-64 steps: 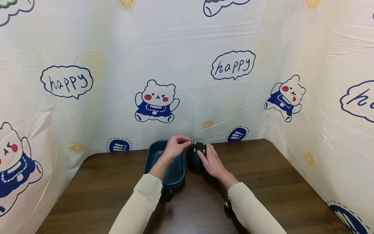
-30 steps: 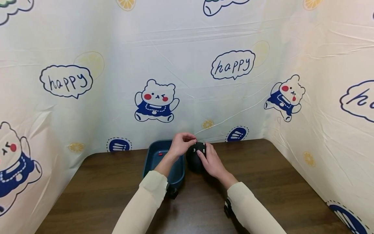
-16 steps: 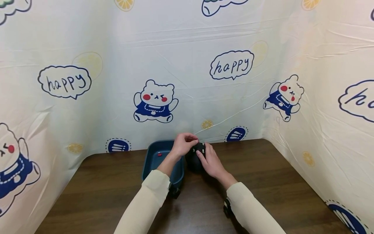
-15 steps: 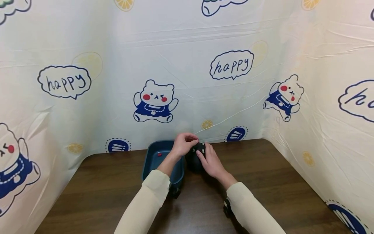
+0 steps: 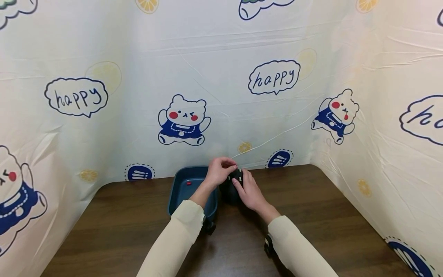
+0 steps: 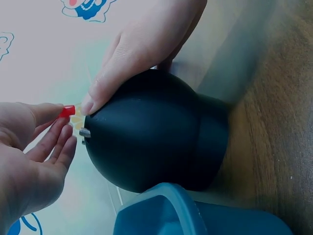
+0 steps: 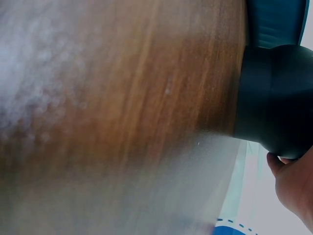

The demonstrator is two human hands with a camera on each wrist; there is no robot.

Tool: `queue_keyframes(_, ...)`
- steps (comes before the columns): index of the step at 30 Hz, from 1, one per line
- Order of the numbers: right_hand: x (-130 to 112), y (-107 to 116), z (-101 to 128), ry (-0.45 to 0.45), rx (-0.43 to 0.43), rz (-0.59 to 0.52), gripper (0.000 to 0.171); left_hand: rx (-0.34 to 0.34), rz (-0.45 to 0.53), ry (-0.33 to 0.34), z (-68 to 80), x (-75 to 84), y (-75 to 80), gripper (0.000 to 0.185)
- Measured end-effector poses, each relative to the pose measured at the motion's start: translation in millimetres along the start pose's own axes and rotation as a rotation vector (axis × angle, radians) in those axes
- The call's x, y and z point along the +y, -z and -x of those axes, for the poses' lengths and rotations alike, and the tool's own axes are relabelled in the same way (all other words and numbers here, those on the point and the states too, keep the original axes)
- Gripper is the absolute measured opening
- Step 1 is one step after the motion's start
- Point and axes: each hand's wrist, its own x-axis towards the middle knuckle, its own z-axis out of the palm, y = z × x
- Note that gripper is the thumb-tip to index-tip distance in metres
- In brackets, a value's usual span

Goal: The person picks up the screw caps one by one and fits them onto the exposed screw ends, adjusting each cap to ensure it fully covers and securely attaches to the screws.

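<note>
My left hand point(image 5: 219, 173) pinches a small red plastic piece point(image 6: 67, 111) between thumb and forefinger, at the top of a rounded black object point(image 5: 229, 194). In the left wrist view a threaded metal bolt point(image 6: 84, 132) sticks out of that top, and the red piece is a little apart from it. My right hand point(image 5: 252, 192) grips the black object's right side, its thumb lying near the several bolts. The object stands upright on its narrower base. Left of it sits a blue tray point(image 5: 180, 198), holding another red piece point(image 5: 188, 183).
The tray and the black object stand close together at the back of a brown wooden table point(image 5: 117, 219). Behind them hangs a pale printed curtain point(image 5: 221, 127), which also covers the right side. A dark wrist camera point(image 5: 209, 226) is on my left sleeve.
My left hand has moved right from over the tray to the black object's top, carrying the red piece. It edges slightly further right lately. My right hand keeps its grip.
</note>
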Motion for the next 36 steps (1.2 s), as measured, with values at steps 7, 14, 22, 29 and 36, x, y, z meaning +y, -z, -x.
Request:
queue_keyframes(7,0,1,0,0.013,0.013,0.003,0.06,0.01,-0.024,-0.035,-3.1,-0.7,-4.0,0.011)
queue_keyframes(14,0,1,0,0.024,0.023,0.007,0.059,0.017,-0.055,-0.064,-5.8,0.2,-8.6,0.011)
queue_keyframes(22,2,0,0,0.028,0.015,0.013,0.059,0.016,-0.081,-0.105,-8.1,-3.7,-13.9,0.008)
queue_keyframes(29,3,-1,0,0.027,0.015,0.013,0.059,0.024,-0.103,-0.122,-7.3,-5.2,-17.0,0.007)
queue_keyframes(36,2,0,1,0.027,0.012,0.002,0.059,0.033,-0.118,-0.133,-8.2,-4.5,-18.1,0.008)
